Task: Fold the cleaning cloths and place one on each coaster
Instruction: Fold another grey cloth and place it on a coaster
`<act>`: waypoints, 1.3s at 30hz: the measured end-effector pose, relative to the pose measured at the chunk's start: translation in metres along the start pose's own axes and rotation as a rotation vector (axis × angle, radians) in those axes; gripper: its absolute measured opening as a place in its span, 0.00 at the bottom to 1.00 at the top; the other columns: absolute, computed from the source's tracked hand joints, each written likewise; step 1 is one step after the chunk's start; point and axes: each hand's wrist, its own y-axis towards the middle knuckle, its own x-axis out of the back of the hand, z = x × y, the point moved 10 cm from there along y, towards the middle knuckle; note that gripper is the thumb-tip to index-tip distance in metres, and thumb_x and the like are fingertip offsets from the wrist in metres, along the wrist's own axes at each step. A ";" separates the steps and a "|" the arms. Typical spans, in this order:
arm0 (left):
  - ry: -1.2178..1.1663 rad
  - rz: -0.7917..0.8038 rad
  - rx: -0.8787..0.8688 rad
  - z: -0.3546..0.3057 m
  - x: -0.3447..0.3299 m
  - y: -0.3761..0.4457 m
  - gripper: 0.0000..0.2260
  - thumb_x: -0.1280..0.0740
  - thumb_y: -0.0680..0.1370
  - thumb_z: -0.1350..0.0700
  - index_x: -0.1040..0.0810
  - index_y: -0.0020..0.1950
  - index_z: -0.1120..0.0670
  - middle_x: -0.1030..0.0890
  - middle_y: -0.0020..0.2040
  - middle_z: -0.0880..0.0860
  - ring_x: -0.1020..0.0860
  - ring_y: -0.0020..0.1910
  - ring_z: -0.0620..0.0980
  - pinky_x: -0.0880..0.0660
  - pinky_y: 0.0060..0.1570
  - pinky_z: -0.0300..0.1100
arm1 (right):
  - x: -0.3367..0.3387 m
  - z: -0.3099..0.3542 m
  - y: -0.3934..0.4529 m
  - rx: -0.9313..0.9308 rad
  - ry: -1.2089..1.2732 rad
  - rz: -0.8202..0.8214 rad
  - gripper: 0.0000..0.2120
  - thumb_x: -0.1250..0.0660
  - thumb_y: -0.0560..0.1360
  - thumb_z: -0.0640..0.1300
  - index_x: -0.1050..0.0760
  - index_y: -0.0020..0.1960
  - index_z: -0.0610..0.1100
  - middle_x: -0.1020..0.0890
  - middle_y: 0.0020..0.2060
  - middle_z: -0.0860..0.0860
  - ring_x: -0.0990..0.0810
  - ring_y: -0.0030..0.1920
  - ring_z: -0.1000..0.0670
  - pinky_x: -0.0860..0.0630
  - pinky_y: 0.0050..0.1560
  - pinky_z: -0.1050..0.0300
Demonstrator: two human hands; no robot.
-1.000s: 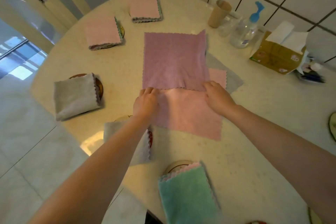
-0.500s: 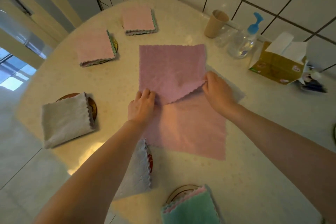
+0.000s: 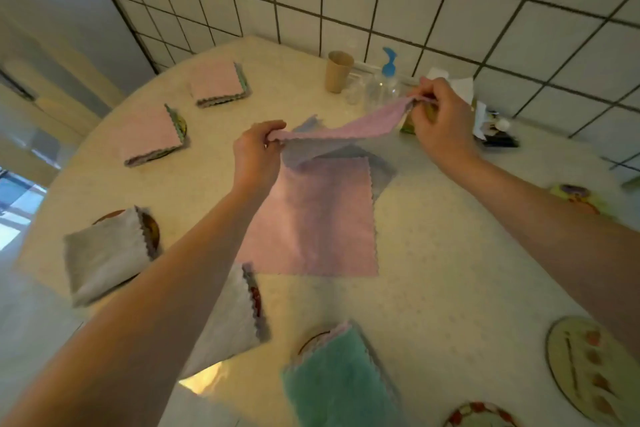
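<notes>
My left hand [image 3: 255, 154] and my right hand [image 3: 439, 125] each pinch a corner of a pink cloth [image 3: 346, 130] and hold it stretched above the table. Under it lies a second pink cloth [image 3: 318, 218] spread flat, with a grey cloth [image 3: 382, 172] showing beneath that. Folded cloths rest on coasters: two pink ones [image 3: 150, 133] [image 3: 219, 82], two grey ones [image 3: 104, 253] [image 3: 228, 319] and a green one [image 3: 341, 378]. A bare coaster [image 3: 588, 364] lies at the right, another [image 3: 479, 414] at the bottom edge.
Along the tiled wall stand a paper cup [image 3: 338, 71], a pump bottle [image 3: 384, 81] and a tissue box [image 3: 464, 90]. A patterned coaster [image 3: 578, 198] sits at the right behind my forearm. The round table [image 3: 450, 253] drops off at the left and front.
Both hands have lifted the top pink cloth off the pile by its corners and raised it away from me. The camera tilted up toward the wall.
</notes>
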 end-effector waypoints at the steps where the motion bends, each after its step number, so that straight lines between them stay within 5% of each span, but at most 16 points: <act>1: 0.012 -0.006 -0.021 -0.015 -0.006 -0.013 0.17 0.38 0.72 0.64 0.19 0.58 0.57 0.18 0.56 0.55 0.22 0.58 0.52 0.25 0.59 0.50 | 0.026 -0.004 -0.011 0.010 -0.022 -0.021 0.08 0.39 0.74 0.38 0.26 0.51 0.38 0.21 0.52 0.49 0.24 0.55 0.54 0.29 0.53 0.67; 5: 0.087 0.020 -0.158 -0.057 -0.036 -0.089 0.15 0.38 0.76 0.64 0.19 0.60 0.56 0.18 0.57 0.52 0.22 0.57 0.47 0.27 0.59 0.41 | 0.106 -0.038 -0.084 0.022 -0.126 0.002 0.12 0.38 0.72 0.34 0.27 0.55 0.36 0.20 0.54 0.42 0.24 0.59 0.49 0.30 0.58 0.64; 8: 0.137 0.162 -0.203 -0.057 -0.073 -0.163 0.15 0.38 0.76 0.66 0.19 0.59 0.57 0.18 0.57 0.53 0.23 0.56 0.47 0.28 0.58 0.39 | 0.146 -0.076 -0.168 -0.073 -0.156 0.105 0.15 0.37 0.72 0.31 0.28 0.58 0.34 0.20 0.52 0.44 0.25 0.59 0.49 0.34 0.58 0.73; 13: 0.353 0.419 -0.323 -0.026 -0.125 -0.281 0.15 0.34 0.72 0.71 0.18 0.56 0.60 0.18 0.56 0.56 0.21 0.56 0.54 0.39 0.57 0.21 | 0.174 -0.134 -0.300 -0.189 -0.230 0.257 0.15 0.34 0.71 0.28 0.24 0.56 0.38 0.20 0.56 0.43 0.21 0.57 0.45 0.36 0.56 0.70; 16: 0.516 0.586 -0.287 0.009 -0.149 -0.334 0.16 0.36 0.72 0.67 0.19 0.58 0.59 0.19 0.59 0.57 0.25 0.63 0.57 0.41 0.64 0.30 | 0.179 -0.165 -0.369 -0.255 -0.266 0.371 0.12 0.35 0.73 0.31 0.21 0.54 0.42 0.22 0.61 0.45 0.24 0.62 0.46 0.33 0.62 0.60; 19: 0.676 0.704 -0.444 0.026 -0.164 -0.373 0.18 0.42 0.73 0.55 0.18 0.57 0.55 0.19 0.58 0.55 0.24 0.61 0.61 0.30 0.63 0.46 | 0.176 -0.177 -0.418 -0.265 -0.237 0.517 0.11 0.37 0.76 0.34 0.21 0.55 0.44 0.23 0.62 0.46 0.27 0.65 0.48 0.32 0.67 0.49; 22: 0.825 0.822 -0.489 0.044 -0.171 -0.393 0.22 0.46 0.73 0.50 0.19 0.60 0.51 0.21 0.62 0.51 0.26 0.66 0.59 0.32 0.65 0.52 | 0.175 -0.183 -0.444 -0.281 -0.219 0.642 0.12 0.38 0.77 0.37 0.22 0.57 0.47 0.22 0.62 0.50 0.27 0.65 0.52 0.32 0.67 0.51; 25: 0.824 0.839 -0.526 0.044 -0.171 -0.397 0.19 0.39 0.75 0.53 0.22 0.64 0.50 0.25 0.66 0.48 0.33 0.71 0.54 0.41 0.70 0.50 | 0.178 -0.185 -0.439 -0.321 -0.171 0.604 0.11 0.35 0.76 0.37 0.21 0.55 0.47 0.19 0.53 0.53 0.23 0.54 0.56 0.27 0.59 0.59; 29: 0.483 0.815 -0.190 0.029 -0.175 -0.372 0.19 0.36 0.75 0.65 0.21 0.62 0.50 0.28 0.64 0.40 0.38 0.68 0.39 0.45 0.69 0.35 | 0.189 -0.198 -0.407 -0.481 -0.052 0.438 0.06 0.32 0.74 0.41 0.20 0.50 0.47 0.18 0.44 0.56 0.21 0.46 0.58 0.25 0.51 0.63; 32: 0.101 0.673 0.235 0.033 -0.177 -0.340 0.14 0.37 0.74 0.67 0.15 0.48 0.55 0.16 0.50 0.51 0.21 0.51 0.46 0.25 0.50 0.40 | 0.192 -0.209 -0.375 -0.580 0.041 0.305 0.04 0.32 0.74 0.42 0.20 0.48 0.46 0.18 0.41 0.55 0.20 0.43 0.57 0.25 0.44 0.65; 34: -0.038 0.539 0.388 0.040 -0.182 -0.319 0.09 0.37 0.75 0.66 0.17 0.41 0.62 0.19 0.39 0.60 0.22 0.40 0.52 0.26 0.40 0.45 | 0.192 -0.217 -0.352 -0.631 0.111 0.213 0.03 0.33 0.75 0.41 0.21 0.47 0.45 0.18 0.39 0.54 0.21 0.40 0.57 0.28 0.40 0.66; 39: -0.131 0.347 0.557 0.076 -0.207 -0.281 0.10 0.38 0.80 0.59 0.25 0.40 0.61 0.27 0.37 0.59 0.27 0.38 0.54 0.31 0.40 0.49 | 0.175 -0.245 -0.309 -0.705 0.098 0.143 0.06 0.38 0.78 0.39 0.23 0.49 0.46 0.19 0.42 0.54 0.21 0.43 0.57 0.29 0.41 0.65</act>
